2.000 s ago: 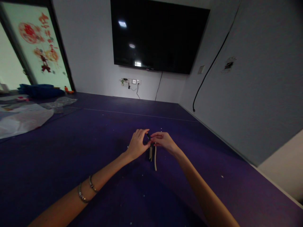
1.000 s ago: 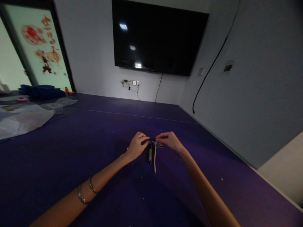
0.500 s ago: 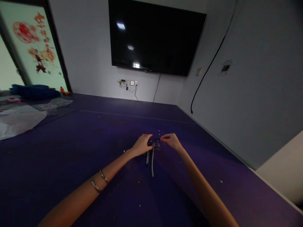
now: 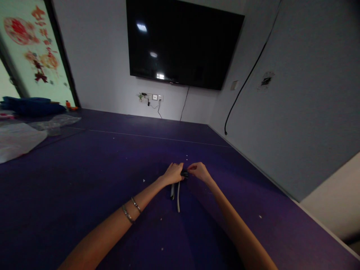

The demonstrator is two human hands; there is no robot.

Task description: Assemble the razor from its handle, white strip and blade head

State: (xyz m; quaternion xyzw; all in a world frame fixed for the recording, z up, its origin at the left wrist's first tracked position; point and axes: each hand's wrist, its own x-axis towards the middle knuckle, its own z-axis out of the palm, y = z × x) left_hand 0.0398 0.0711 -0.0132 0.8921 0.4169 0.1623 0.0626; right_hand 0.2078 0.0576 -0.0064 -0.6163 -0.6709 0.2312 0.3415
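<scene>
Hands, two: left hand (image 4: pixel 173 173) closed on one dark object (image 4: pixel 185 174), located between both; right hand (image 4: pixel 199 170) at its far end — grip cannot be determined. Two strips (image 4: pixel 178 198) nearby; bracelets (image 4: pixel 128 214), two — left forearm.

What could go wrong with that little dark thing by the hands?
The small dark piece might slip, because it sticks out from the left hand toward the right hand's fingertips. If it dropped, it could be hard to spot, since the purple surface is dark too. The pale strip reaches out below the left hand, so a wrist might bump it.
</scene>
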